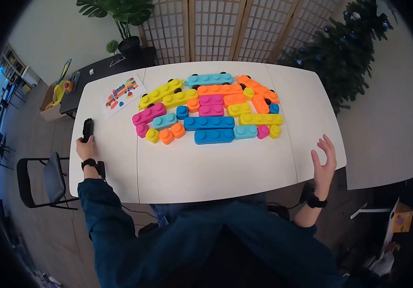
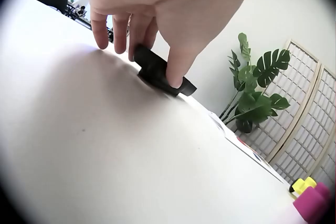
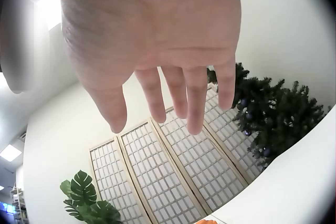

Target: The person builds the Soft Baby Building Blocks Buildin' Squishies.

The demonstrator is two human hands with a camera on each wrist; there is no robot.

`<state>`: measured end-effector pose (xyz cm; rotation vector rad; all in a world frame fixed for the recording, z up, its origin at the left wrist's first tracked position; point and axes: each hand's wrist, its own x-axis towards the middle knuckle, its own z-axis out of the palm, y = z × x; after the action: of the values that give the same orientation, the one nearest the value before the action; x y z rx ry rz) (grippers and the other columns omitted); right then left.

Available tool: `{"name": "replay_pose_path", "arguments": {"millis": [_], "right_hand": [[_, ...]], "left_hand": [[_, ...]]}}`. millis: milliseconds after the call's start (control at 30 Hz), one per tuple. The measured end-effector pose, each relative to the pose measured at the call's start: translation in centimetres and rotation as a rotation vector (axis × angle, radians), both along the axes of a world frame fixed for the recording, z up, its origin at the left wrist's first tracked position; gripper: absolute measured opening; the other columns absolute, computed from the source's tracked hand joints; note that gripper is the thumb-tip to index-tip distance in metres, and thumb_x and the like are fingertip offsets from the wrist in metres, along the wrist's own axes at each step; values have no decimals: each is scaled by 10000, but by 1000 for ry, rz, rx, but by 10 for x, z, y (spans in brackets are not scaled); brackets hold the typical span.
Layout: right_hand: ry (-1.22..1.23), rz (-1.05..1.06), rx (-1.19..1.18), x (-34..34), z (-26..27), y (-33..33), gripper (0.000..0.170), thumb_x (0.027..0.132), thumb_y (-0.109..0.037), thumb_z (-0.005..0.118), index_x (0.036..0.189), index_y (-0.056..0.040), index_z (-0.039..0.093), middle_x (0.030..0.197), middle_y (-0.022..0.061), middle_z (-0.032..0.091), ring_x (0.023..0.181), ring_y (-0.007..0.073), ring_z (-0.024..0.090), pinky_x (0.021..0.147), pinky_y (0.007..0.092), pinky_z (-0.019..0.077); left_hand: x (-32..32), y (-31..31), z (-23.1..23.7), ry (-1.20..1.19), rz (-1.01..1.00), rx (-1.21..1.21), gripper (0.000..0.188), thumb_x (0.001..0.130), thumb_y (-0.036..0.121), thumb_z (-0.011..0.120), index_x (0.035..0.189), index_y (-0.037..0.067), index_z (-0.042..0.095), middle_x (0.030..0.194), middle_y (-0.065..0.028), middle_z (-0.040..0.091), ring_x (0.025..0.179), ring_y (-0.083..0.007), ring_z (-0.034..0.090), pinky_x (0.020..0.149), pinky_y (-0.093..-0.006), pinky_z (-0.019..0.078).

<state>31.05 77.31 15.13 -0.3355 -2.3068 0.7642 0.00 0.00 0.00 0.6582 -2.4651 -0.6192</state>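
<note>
Gripping a black oblong (image 2: 153, 68) left of studded blocks (image 1: 211, 110).

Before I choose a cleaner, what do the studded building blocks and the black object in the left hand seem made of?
Studded building blocks: likely plastic, smooth satin, with even colour and rounded, moulded edges. Black object: perhaps plastic, matte, showing little shine; blur leaves it open.

- Looks like an office, exact kind unclear
- Ceiling light panel (image 3: 10, 153)
- Distant shelves (image 1: 14, 60)
- Black chair (image 1: 54, 177) beside white counter (image 1: 216, 173)
- Folding screen (image 1: 216, 31), potted plant (image 1: 129, 29), decorated tree (image 1: 341, 53)
</note>
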Motion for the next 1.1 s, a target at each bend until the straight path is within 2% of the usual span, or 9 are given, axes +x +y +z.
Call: {"name": "replay_pose_path", "arguments": {"millis": [133,200,333,433,533,567,700,867,1100], "right_hand": [[-22,12,-13,-8,-6,-4,332,881,-59,714,1199,16,653,1410,118,595,1098,235,663,982,364,506],[-26,11,-16,3,-3,0,334,880,-55,715,1201,16,655,1408,121,596,1094,234,664,980,362,506],[-17,47,-53,-2,-8,-2,351,870,-38,721,1212,8,657,1398,130,600,1085,235,667,972,353,510],[-4,96,-86,-9,-19,-8,365,839,-35,764,1184,9,652,1347,148,628,1106,267,662,951,362,525],[20,189,-66,-20,-26,-22,371,833,-25,768,1182,17,650,1321,162,642,1128,276,658,968,363,522],[8,219,-87,-23,-26,-29,406,832,-26,770,1214,19,639,1310,174,645,1160,299,647,998,369,508],[60,283,-76,-32,-33,-59,500,832,-46,781,1299,-7,608,1326,183,630,1232,342,604,1055,399,471],[61,348,-32,-35,-37,-84,524,837,-75,790,1322,-19,599,1368,174,598,1271,344,570,1066,409,462],[45,305,-63,-33,-48,-85,500,844,-55,769,1313,-12,602,1357,178,607,1277,339,574,1075,407,453]], "left_hand": [[-6,0,2,23,-26,-54,699,777,373,854,1255,-64,593,1196,-248,675,1144,-386,644,974,-441,503],[12,25,24,198,-45,-270,605,844,349,813,1258,-37,599,1220,-226,663,1207,-367,598,1016,-446,465],[52,80,82,324,-216,-258,461,912,289,760,1241,-2,623,1193,-171,680,1205,-337,587,1024,-433,449],[105,141,122,438,-298,-143,269,953,192,710,1159,23,672,1162,-101,699,1114,-274,636,974,-393,473],[148,183,142,454,-379,13,219,961,162,694,1127,20,684,1112,-91,716,1045,-239,668,922,-387,502],[158,194,143,489,-392,30,173,956,120,689,1098,21,693,1068,-85,725,1004,-217,682,867,-373,523],[183,234,127,506,-477,128,142,948,62,679,1084,20,688,1063,-99,721,996,-219,682,831,-351,533],[203,284,121,410,-734,30,267,850,-26,717,1108,19,666,1101,-139,679,1080,-320,642,937,-396,505],[203,307,120,351,-856,65,251,854,-29,706,1098,17,669,1084,-135,682,1063,-312,649,931,-386,509]]}}
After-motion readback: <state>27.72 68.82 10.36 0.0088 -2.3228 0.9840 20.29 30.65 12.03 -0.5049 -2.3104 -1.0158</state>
